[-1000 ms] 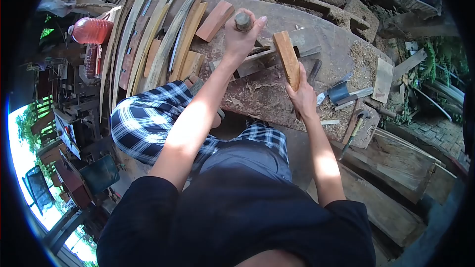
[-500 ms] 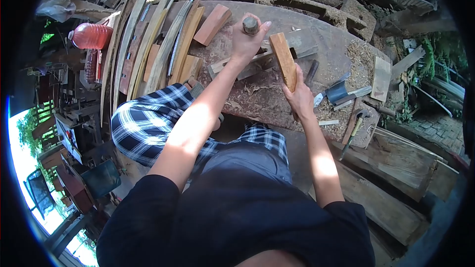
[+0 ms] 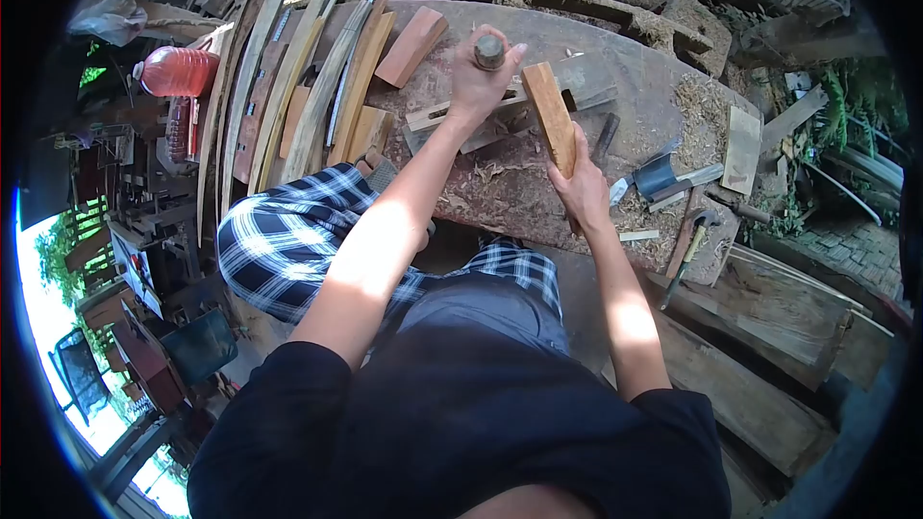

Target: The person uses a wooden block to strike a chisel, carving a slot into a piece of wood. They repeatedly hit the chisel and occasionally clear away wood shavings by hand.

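My left hand [image 3: 476, 86] is wrapped round an upright chisel handle [image 3: 489, 52]; its round end faces up, and the blade is hidden below my fist. Under that hand lies a pale slotted wooden piece [image 3: 430, 118] on the worktable [image 3: 538, 29]. My right hand [image 3: 582, 190] grips the near end of a long brown wooden block [image 3: 546, 104], which is raised at a tilt, apart from the handle. A dark narrow bar [image 3: 605, 137] lies beside my right hand. Left of my left hand rests a reddish wooden block [image 3: 411, 46].
Long wooden strips [image 3: 284, 101] line the left side, near a bottle of pink liquid [image 3: 180, 71]. At right are a dark curved metal piece [image 3: 656, 177], a tool with a yellow-green handle [image 3: 687, 252] and wood shavings [image 3: 700, 125]. Boards [image 3: 740, 394] lie lower right.
Almost nothing differs. Both hands keep their grips in nearly the same places, and the view has shifted very slightly.
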### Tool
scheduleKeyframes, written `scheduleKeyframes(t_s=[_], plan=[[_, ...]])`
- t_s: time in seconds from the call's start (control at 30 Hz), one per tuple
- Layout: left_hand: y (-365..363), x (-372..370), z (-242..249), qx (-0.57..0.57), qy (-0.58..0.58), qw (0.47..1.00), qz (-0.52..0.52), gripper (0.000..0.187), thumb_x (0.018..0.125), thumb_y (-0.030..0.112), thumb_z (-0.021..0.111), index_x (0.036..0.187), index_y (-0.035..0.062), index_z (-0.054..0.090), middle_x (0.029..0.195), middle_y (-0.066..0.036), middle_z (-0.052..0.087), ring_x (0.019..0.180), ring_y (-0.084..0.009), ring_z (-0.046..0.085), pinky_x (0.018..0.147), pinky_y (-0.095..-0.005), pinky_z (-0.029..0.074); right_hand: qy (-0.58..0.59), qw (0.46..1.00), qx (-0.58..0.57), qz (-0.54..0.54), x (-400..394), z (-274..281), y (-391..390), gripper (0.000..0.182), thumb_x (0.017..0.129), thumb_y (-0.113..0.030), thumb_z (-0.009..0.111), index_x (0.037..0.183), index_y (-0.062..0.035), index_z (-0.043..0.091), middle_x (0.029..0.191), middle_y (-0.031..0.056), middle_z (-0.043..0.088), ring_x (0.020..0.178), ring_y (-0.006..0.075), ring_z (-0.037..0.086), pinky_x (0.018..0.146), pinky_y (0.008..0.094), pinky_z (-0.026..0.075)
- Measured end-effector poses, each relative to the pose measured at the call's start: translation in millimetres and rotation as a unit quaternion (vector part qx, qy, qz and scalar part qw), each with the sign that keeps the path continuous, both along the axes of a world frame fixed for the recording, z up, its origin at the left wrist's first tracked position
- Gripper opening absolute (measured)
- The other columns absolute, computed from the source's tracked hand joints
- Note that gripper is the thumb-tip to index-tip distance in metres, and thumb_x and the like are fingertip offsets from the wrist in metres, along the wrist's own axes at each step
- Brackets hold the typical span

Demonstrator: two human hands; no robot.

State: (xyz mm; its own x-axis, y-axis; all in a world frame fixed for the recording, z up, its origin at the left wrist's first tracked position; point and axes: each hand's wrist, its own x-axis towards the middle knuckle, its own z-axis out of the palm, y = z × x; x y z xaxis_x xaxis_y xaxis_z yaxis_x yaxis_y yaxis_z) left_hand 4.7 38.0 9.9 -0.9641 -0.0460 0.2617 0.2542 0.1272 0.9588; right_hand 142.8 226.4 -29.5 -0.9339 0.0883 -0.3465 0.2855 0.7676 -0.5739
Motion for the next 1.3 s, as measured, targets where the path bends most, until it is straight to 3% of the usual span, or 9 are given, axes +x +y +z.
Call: scheduleKeyframes(t_s=[0.27, 0.5, 0.67, 0.77, 1.03, 1.1, 1.23, 1.27, 1.3], plan=[[6.0, -10.0, -1.8, -0.005, -0.051, 0.998, -0.037, 0.023, 0.087, 0.015, 0.078, 0.084, 0.006, 0.056, 0.067, 0.002, 0.053, 0.064, -0.0064, 0.048, 0.059, -0.0255, 0.044, -0.024, 0.994, -0.104, -0.031, -30.4, 50.0, 9.7, 0.086, 0.086, -0.04, 0.068, 0.157, -0.0232, 0.023, 0.105, 0.0296, 0.07, 0.098, 0.0476, 0.069, 0.088, 0.0513, 0.055], [10.4, -12.2, -13.9, 0.064, -0.019, 0.997, -0.047, 0.019, 0.087, 0.009, 0.075, 0.082, 0.0058, 0.057, 0.071, 0.004, 0.054, 0.067, -0.005, 0.049, 0.061, -0.0261, 0.045, 0.354, 0.903, -0.237, 0.047, -70.4, 166.9, -24.9, 0.084, 0.084, -0.035, 0.069, 0.155, -0.0233, 0.028, 0.108, 0.026, 0.07, 0.097, 0.0416, 0.072, 0.08, 0.0496, 0.059], [4.7, -3.8, -2.4, -0.007, -0.042, 0.997, -0.069, 0.021, 0.089, 0.001, 0.069, 0.109, 0.0017, 0.068, 0.098, -0.004, 0.075, 0.093, -0.0101, 0.069, 0.081, -0.0279, 0.056, 0.15, 0.972, 0.003, 0.181, -85.2, 158.8, -24.1, 0.086, 0.081, -0.032, 0.064, 0.157, -0.0281, 0.025, 0.101, 0.0264, 0.071, 0.09, 0.0435, 0.071, 0.084, 0.0509, 0.057], [11.9, 6.1, -3.1, 0.156, -0.03, 0.981, -0.108, 0.017, 0.09, 0.001, 0.068, 0.108, 0.0018, 0.068, 0.1, -0.003, 0.074, 0.091, -0.0111, 0.07, 0.082, -0.0279, 0.057, 0.214, 0.964, -0.075, 0.14, -86.3, 176.3, -26.6, 0.086, 0.08, -0.03, 0.063, 0.157, -0.0285, 0.025, 0.1, 0.0259, 0.071, 0.09, 0.0442, 0.071, 0.083, 0.0523, 0.056], [10.5, 1.2, 6.6, 0.028, 0.02, 0.999, -0.041, 0.021, 0.09, 0.009, 0.072, 0.109, 0.0026, 0.069, 0.101, -0.006, 0.074, 0.096, -0.0138, 0.07, 0.081, -0.0291, 0.057, 0.136, 0.968, 0.025, 0.208, -91.9, 174.3, -31.0, 0.085, 0.082, -0.033, 0.065, 0.157, -0.0287, 0.024, 0.102, 0.0283, 0.071, 0.095, 0.0442, 0.071, 0.087, 0.051, 0.057], [9.6, 6.6, 4.5, 0.173, 0.019, 0.973, -0.15, 0.026, 0.087, 0.007, 0.075, 0.111, 0.0024, 0.068, 0.1, -0.007, 0.074, 0.093, -0.0143, 0.071, 0.081, -0.0292, 0.058, 0.119, 0.974, -0.018, 0.192, -83.8, 182.6, -29.9, 0.085, 0.082, -0.034, 0.066, 0.157, -0.0286, 0.025, 0.103, 0.0282, 0.07, 0.095, 0.0437, 0.071, 0.087, 0.0516, 0.057], [6.2, 11.1, 13.2, 0.089, -0.056, 0.989, -0.102, 0.023, 0.088, 0.009, 0.075, 0.108, 0.0014, 0.068, 0.1, -0.007, 0.075, 0.092, -0.015, 0.071, 0.081, -0.0299, 0.059, 0.304, 0.932, -0.17, 0.102, -78.9, 169.2, -41.3, 0.085, 0.083, -0.033, 0.066, 0.157, -0.0296, 0.025, 0.102, 0.0277, 0.071, 0.095, 0.0442, 0.07, 0.083, 0.0524, 0.057], [9.0, 5.5, 1.6, 0.181, -0.089, 0.979, -0.041, 0.019, 0.091, 0.011, 0.07, 0.107, 0.001, 0.067, 0.1, -0.007, 0.074, 0.094, -0.0151, 0.07, 0.081, -0.0302, 0.058, 0.224, 0.96, -0.08, 0.151, -82.2, 161.0, -36.5, 0.085, 0.082, -0.035, 0.066, 0.157, -0.0277, 0.025, 0.101, 0.0272, 0.071, 0.093, 0.0449, 0.07, 0.083, 0.0523, 0.056], [6.3, 5.0, 6.0, 0.031, -0.062, 0.996, -0.061, 0.018, 0.093, 0.012, 0.067, 0.108, 0.0014, 0.068, 0.098, -0.006, 0.074, 0.097, -0.0149, 0.07, 0.081, -0.0307, 0.057, 0.141, 0.971, 0.013, 0.192, -83.9, 159.7, -32.2, 0.086, 0.082, -0.036, 0.065, 0.157, -0.0258, 0.025, 0.1, 0.0267, 0.071, 0.091, 0.0457, 0.07, 0.084, 0.0522, 0.056]])
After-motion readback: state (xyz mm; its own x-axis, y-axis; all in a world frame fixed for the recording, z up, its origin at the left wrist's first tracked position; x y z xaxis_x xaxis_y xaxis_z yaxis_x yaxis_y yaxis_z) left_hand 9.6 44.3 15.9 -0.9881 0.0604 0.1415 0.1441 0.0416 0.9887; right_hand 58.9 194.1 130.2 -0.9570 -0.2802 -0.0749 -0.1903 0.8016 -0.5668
